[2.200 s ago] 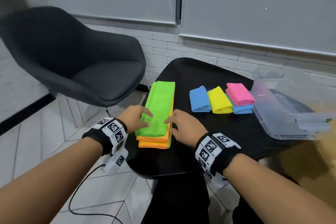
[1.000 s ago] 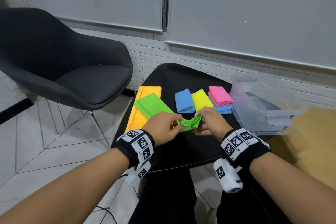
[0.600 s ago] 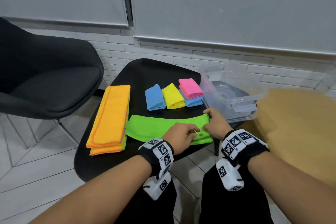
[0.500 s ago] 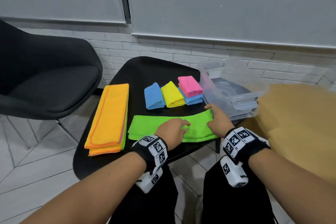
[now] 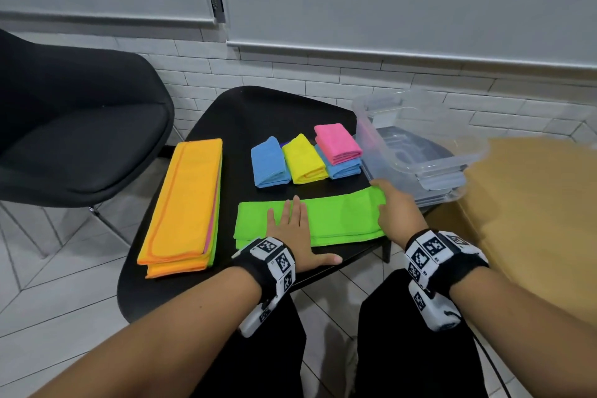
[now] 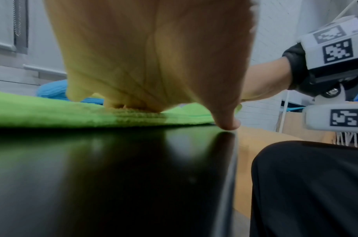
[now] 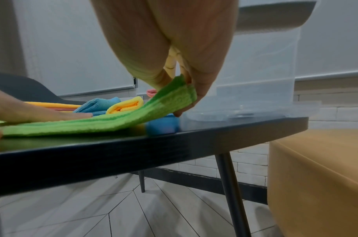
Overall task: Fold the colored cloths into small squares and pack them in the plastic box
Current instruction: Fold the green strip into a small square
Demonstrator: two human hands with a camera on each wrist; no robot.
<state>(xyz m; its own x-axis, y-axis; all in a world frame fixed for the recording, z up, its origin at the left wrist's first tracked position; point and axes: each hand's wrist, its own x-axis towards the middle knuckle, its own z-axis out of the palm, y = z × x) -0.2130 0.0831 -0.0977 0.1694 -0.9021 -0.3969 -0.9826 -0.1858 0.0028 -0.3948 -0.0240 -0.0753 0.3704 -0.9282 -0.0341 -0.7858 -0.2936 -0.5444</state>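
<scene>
Left hand point(image 5: 292, 229): flat, fingers straight, pressing down on the middle of the green cloth point(image 5: 336, 215); thumb out on the tabletop point(image 5: 181, 296).
Right hand point(image 5: 392, 212): pinching the cloth's right end between thumb and fingers, raised clear of the tabletop in the right wrist view.
Green cloth: long folded strip across the near edge of the tabletop, left part lying flat.
Folded squares: blue point(image 5: 269, 161), yellow point(image 5: 303, 158), and pink point(image 5: 337, 144) stacked on a second blue point(image 5: 342, 168), in a row just behind the strip.
Box point(image 5: 420, 168): clear plastic, at the right edge of the tabletop, just beside the pink square.
Orange pile point(image 5: 185, 203): long folded cloths at left, well apart from the hands.
</scene>
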